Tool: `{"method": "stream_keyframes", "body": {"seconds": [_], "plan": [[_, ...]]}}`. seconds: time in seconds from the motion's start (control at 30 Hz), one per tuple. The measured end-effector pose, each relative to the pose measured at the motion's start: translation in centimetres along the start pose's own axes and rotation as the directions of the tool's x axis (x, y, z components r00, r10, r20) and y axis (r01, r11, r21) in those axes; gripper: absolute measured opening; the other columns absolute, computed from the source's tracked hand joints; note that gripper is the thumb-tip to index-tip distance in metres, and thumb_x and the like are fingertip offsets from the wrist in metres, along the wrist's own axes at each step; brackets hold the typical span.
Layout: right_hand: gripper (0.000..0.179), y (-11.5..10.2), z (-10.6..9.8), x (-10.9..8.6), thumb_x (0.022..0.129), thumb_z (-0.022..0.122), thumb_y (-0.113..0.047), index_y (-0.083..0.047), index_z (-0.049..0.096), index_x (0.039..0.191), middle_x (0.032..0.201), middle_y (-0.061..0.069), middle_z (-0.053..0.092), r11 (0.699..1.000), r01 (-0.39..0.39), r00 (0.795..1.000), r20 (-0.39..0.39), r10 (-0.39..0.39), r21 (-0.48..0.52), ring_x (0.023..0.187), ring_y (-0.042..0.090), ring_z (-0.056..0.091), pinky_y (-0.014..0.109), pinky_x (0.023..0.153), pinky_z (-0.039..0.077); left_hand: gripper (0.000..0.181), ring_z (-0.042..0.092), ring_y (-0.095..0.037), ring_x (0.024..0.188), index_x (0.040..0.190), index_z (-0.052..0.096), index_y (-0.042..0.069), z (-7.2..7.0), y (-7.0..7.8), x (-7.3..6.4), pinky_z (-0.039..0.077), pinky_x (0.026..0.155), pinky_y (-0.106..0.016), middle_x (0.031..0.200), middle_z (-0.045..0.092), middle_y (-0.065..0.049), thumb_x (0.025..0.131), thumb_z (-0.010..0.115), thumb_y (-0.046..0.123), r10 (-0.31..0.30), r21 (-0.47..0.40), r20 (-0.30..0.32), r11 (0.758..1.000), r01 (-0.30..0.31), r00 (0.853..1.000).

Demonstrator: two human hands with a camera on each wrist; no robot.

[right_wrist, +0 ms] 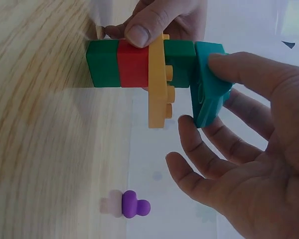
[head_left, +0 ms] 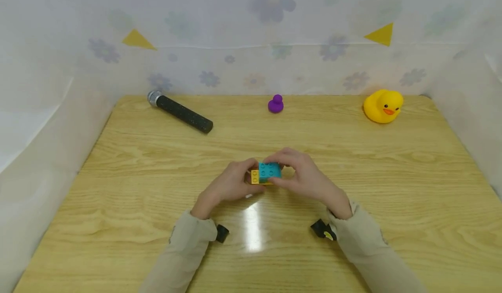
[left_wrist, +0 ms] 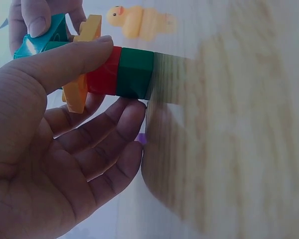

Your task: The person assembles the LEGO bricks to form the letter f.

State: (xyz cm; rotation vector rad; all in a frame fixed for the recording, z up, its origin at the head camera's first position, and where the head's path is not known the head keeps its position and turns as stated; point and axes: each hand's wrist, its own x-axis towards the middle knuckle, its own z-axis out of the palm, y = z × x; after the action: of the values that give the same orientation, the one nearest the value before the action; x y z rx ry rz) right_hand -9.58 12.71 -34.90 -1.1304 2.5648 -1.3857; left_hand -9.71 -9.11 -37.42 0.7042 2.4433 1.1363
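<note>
A stack of toy building bricks stands on the table between both hands. From the bottom up it has a green brick, a red brick, a flat yellow brick and another green brick. Topmost is a teal brick with a sloped end, touching the upper green one; whether it is fully seated I cannot tell. My left hand grips the stack around the red brick, its thumb across the side. My right hand pinches the teal brick between thumb and fingers.
Along the table's back edge lie a black microphone, a small purple duck-shaped toy and a yellow rubber duck. Flower-patterned white cloth hangs behind the wooden table and at its sides.
</note>
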Motion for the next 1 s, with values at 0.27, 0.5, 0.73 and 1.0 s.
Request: {"method": "stream_keyframes", "body": {"seconds": [0.27, 0.5, 0.73, 1.0], "plan": [[0.033, -0.05, 0.17, -0.12, 0.078, 0.077, -0.003, -0.002, 0.068, 0.110, 0.103, 0.010, 0.064, 1.000, 0.004, 1.000, -0.007, -0.004, -0.016, 0.085, 0.017, 0.058, 0.041, 0.069, 0.052, 0.030, 0.052, -0.010, 0.061, 0.106, 0.056, 0.008, 0.10, -0.02, -0.02, 0.044, 0.053, -0.024, 0.080, 0.058, 0.002, 0.086, 0.074, 0.021, 0.011, 0.008, -0.003, 1.000, -0.011, 1.000], [0.033, 0.01, 0.11, -0.12, 0.078, 0.077, -0.002, -0.003, 0.068, 0.110, 0.102, 0.009, 0.064, 1.000, -0.005, 1.000, -0.012, 0.005, -0.020, 0.082, 0.016, 0.057, 0.043, 0.071, 0.052, 0.031, 0.053, -0.010, 0.063, 0.106, 0.056, 0.009, 0.06, 0.02, -0.01, 0.045, 0.054, -0.023, 0.081, 0.058, 0.003, 0.085, 0.074, 0.022, 0.006, 0.016, -0.009, 1.000, -0.006, 1.000], [0.035, -0.17, 0.18, 0.01, 0.076, 0.080, -0.006, -0.004, 0.069, 0.109, 0.100, 0.007, 0.066, 0.999, -0.032, 0.999, -0.040, 0.031, -0.037, 0.082, 0.016, 0.059, 0.044, 0.071, 0.053, 0.040, 0.060, -0.016, 0.082, 0.117, 0.055, 0.014, -0.36, 0.06, -0.14, 0.050, 0.070, -0.029, 0.100, 0.063, -0.002, 0.085, 0.075, 0.027, 0.025, -0.029, -0.034, 0.999, -0.026, 0.999], [0.036, -0.17, 0.00, -0.07, 0.074, 0.082, -0.007, -0.005, 0.069, 0.108, 0.098, 0.007, 0.066, 0.996, -0.039, 0.997, -0.064, 0.034, -0.082, 0.081, 0.016, 0.060, 0.043, 0.068, 0.053, 0.039, 0.060, -0.021, 0.109, 0.123, 0.056, 0.016, -0.83, 0.19, -0.31, 0.050, 0.088, -0.036, 0.118, 0.063, -0.001, 0.089, 0.070, 0.027, 0.105, -0.097, -0.084, 0.989, -0.113, 0.991]]}}
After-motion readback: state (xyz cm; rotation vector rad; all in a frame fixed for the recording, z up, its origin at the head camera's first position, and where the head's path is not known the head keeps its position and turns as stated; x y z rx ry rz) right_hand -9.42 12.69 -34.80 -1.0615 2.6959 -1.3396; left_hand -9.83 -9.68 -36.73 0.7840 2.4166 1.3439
